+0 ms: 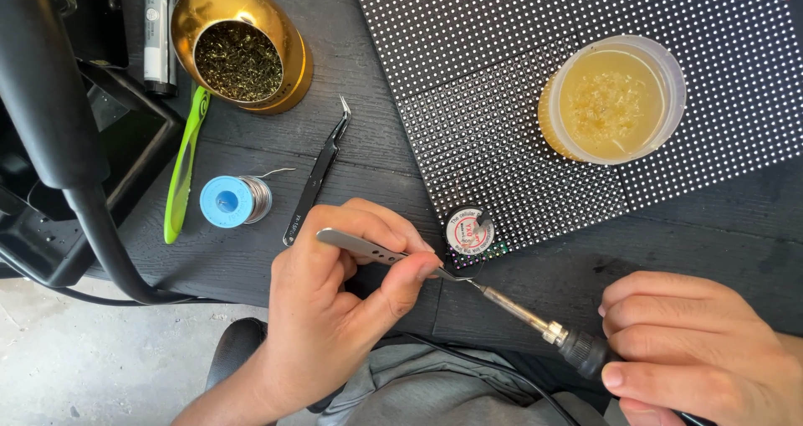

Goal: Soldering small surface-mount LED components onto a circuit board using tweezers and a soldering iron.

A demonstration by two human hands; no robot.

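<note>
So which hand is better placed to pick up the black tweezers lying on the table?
Probably the left hand: it lies just beside the black tweezers, though its grip is full with silver tweezers. The right hand holds the soldering iron farther off.

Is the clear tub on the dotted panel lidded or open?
Open: the tub has no lid, and its yellowish contents show directly inside the rim.
</note>
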